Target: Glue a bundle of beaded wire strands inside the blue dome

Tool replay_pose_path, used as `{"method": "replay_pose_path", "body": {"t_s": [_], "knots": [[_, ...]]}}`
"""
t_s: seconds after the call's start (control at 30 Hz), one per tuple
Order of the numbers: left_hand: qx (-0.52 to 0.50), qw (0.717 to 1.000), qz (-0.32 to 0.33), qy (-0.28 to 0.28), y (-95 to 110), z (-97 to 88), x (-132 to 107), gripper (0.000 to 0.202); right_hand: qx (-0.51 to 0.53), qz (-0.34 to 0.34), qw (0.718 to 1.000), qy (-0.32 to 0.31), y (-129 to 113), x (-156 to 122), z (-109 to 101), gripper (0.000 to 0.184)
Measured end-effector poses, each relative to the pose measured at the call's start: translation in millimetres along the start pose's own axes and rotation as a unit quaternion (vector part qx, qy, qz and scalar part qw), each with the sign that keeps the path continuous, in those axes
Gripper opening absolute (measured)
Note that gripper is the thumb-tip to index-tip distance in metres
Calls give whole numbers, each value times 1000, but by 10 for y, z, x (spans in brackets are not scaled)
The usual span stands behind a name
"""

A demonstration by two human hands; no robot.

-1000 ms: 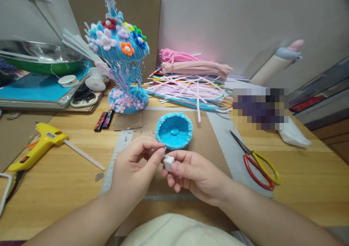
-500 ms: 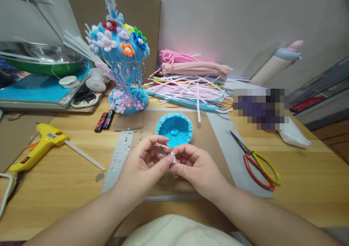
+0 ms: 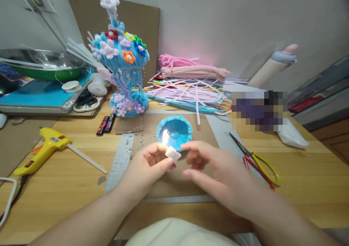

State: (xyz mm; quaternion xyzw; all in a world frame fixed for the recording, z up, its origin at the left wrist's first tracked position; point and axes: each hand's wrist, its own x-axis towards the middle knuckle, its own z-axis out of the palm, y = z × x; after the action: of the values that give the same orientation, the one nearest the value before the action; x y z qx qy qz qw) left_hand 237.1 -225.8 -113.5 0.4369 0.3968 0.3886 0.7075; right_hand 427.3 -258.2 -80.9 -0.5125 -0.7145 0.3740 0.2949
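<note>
Backdrop: a smooth, pale grey wall [image 3: 231, 20], with a flat brown cardboard panel [image 3: 139, 27] leaning against it at the left.
Worktop: a wooden table [image 3: 313, 187] with visible grain; on it a grey mat [image 3: 220, 124], and over that a flat brown cardboard sheet [image 3: 174, 187].
White block: a small, smooth, angular block [image 3: 173, 153], tilted, in the left fingers above the cardboard sheet, just in front of the blue cup.
Glare: a bright white light [image 3: 165, 137] at the block's upper left, its source washed out.
Left hand: thumb and fingers [image 3: 147, 171] pinched around the white block.
Right hand: blurred [image 3: 223, 177], loosely open, thumb parted from the curled fingers, beside the block but apart from it.
Blue cup: a round, hollow form [image 3: 182, 127] with a ruffled rim, a pleated inside and a round button shape at its centre; it sits on the cardboard sheet.
Flowered ornament: a tall fuzzy piece [image 3: 122, 62], with a domed top over wavy strands, a rounded base, and soft-petalled flowers in lilac, orange, red and yellow.
Stems: fuzzy sticks [image 3: 196, 73] piled in pink, peach and lilac by the wall.
Beads: tiny clear bits [image 3: 127, 143] scattered left of the cup.
Glue gun: yellow plastic [image 3: 51, 138], with a translucent stick [image 3: 87, 158] at its rear.
Scissors: dark metal blades [image 3: 247, 152] with red and yellow looped handles, at the right.
</note>
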Motion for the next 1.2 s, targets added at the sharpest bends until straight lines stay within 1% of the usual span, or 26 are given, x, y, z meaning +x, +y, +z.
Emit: {"method": "replay_pose_path", "body": {"t_s": [0.03, 0.07, 0.13, 0.17, 0.2, 0.23, 0.27, 0.3, 0.33, 0.37, 0.4, 0.43, 0.5, 0.57, 0.63, 0.7, 0.77, 0.83, 0.9, 0.97, 1.07, 1.13, 1.2], "knots": [[9, 1000, -1, 4, 14, 9, -8, 17, -35, 2, 999, 9, -5, -30, -151, 27], [18, 1000, -5, 6, 26, 20, -14, 17, -65, 5, 997, 29, 11, -47, -317, 25], [27, 999, -17, 9, 38, 42, -21, 18, -127, 41, 981, 140, 124, -30, -678, 25], [30, 999, -25, 9, 40, 52, -22, 18, -162, 79, 962, 206, 224, 7, -866, 25], [34, 999, -34, 7, 39, 61, -21, 18, -196, 113, 936, 269, 354, 61, -1053, 27], [38, 998, -42, 4, 37, 67, -19, 18, -240, 133, 902, 334, 509, 124, -1234, 32], [42, 998, -48, 2, 34, 71, -18, 18, -282, 144, 874, 370, 684, 191, -1405, 37], [45, 998, -51, -1, 32, 73, -16, 18, -331, 169, 846, 381, 870, 255, -1560, 43], [50, 997, -52, -4, 30, 72, -16, 17, -371, 205, 831, 360, 1059, 309, -1694, 45], [57, 997, -53, -9, 29, 70, -16, 16, -373, 234, 823, 360, 1240, 352, -1804, 46], [61, 997, -50, -10, 28, 67, -18, 15, -366, 251, 825, 349, 1406, 383, -1887, 44], [63, 997, -46, -9, 28, 63, -20, 15, -354, 264, 833, 334, 1551, 403, -1944, 42], [68, 997, -43, -10, 31, 58, -26, 14, -333, 271, 851, 301, 1765, 422, -1990, 40], [70, 997, -44, -13, 39, 59, -30, 14, -329, 275, 860, 275, 1879, 430, -1976, 42], [72, 996, -47, -10, 51, 65, -31, 14, -339, 280, 860, 258, 1915, 438, -1936, 42], [73, 996, -49, -3, 63, 70, -27, 14, -358, 281, 851, 261, 1903, 443, -1900, 38], [70, 996, -47, 3, 69, 72, -23, 14, -386, 276, 830, 293, 1879, 443, -1885, 39], [75, 996, -49, 2, 65, 67, -23, 13, -416, 275, 802, 331, 1874, 440, -1898, 48], [75, 996, -48, 0, 52, 58, -29, 13, -431, 286, 784, 342, 1903, 436, -1938, 57], [78, 996, -49, -5, 36, 48, -36, 13, -431, 303, 786, 324, 1960, 430, -1990, 58], [73, 996, -43, -8, 25, 38, -36, 13, -431, 312, 790, 303, 2052, 411, -2059, 52], [79, 996, -45, -12, 29, 38, -28, 13, -441, 300, 787, 310, 2088, 400, -2081, 49], [80, 996, -44, -11, 35, 44, -19, 13, -460, 267, 781, 327, 2086, 405, -2075, 47]]}}
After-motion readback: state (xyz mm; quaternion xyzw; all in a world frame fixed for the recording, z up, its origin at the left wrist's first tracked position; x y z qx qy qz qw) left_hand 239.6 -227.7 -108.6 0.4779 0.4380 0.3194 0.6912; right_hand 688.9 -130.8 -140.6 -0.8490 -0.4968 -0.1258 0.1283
